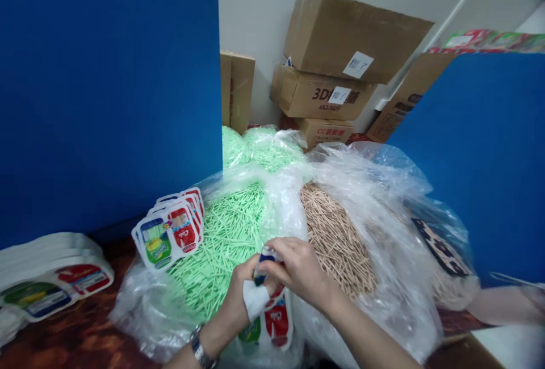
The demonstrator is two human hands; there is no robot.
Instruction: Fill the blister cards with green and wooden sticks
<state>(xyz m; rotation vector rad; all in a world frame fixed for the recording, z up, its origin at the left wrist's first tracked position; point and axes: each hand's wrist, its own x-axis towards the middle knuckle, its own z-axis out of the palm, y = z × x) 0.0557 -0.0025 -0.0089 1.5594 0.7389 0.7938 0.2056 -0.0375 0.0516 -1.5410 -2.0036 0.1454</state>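
Above the line between the heaps, my two hands meet around a small dark-blue and white object [266, 256], partly hidden by my fingers; I cannot make out its kind. My left hand [239, 292], with a watch [199, 349] on its wrist, is closed on its lower part, and a white patch [255, 299] shows across that hand. From above, my right hand [298, 267] grips the upper part with thumb and fingers. Just below the hands lies a printed card pack [279, 323] with a red cola design and a green one. Thin green sticks [217, 244] lie left, tan sticks [336, 238] right.
Several printed packs [179, 230] lean on the green heap. A stack of white-edged packs [55, 272] stands far left. Clear plastic bags [383, 233] surround the heaps. Blue partitions [110, 96] rise on both sides, with cardboard boxes [353, 40] stacked behind.
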